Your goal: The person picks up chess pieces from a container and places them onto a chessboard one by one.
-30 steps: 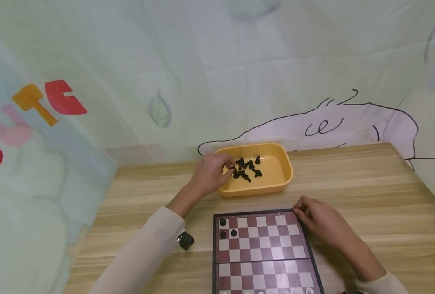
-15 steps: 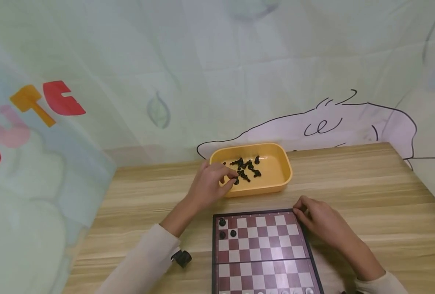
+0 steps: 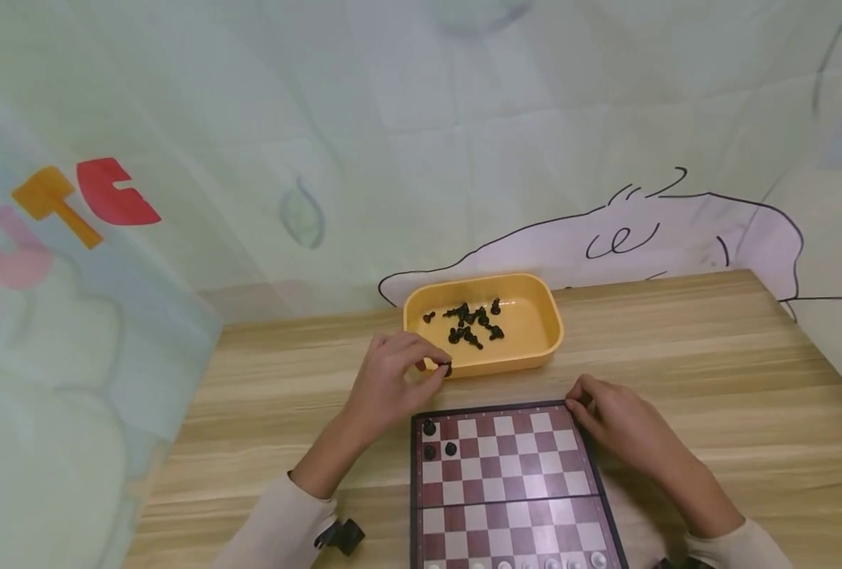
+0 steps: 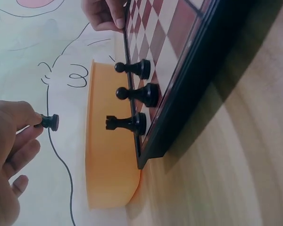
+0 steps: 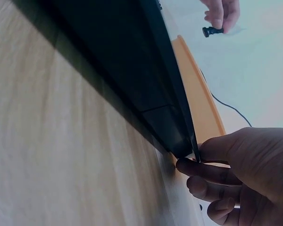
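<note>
My left hand (image 3: 389,383) pinches a black chess piece (image 4: 51,122) between thumb and index finger, base outward, its top hidden by the fingertips. It is raised in front of the yellow tray (image 3: 531,336), left of and above the far edge of the chessboard (image 3: 492,468). On the board's far left corner stand a black rook (image 4: 125,123) and two black pawns, one pawn (image 4: 137,94) beside the rook and another pawn (image 4: 133,68) further in. At the far right corner my right hand (image 3: 623,423) grips the board's edge between thumb and fingers.
Several black chess pieces (image 3: 467,320) lie jumbled in the tray, mostly toward its left and middle. A row of white pieces (image 3: 598,559) lines the near end of the board. Behind the wooden table (image 3: 691,340) hangs a printed cloth (image 3: 364,142).
My left hand has come out of the tray toward the board, carrying a black chess piece. My right hand stays at the board's corner.
</note>
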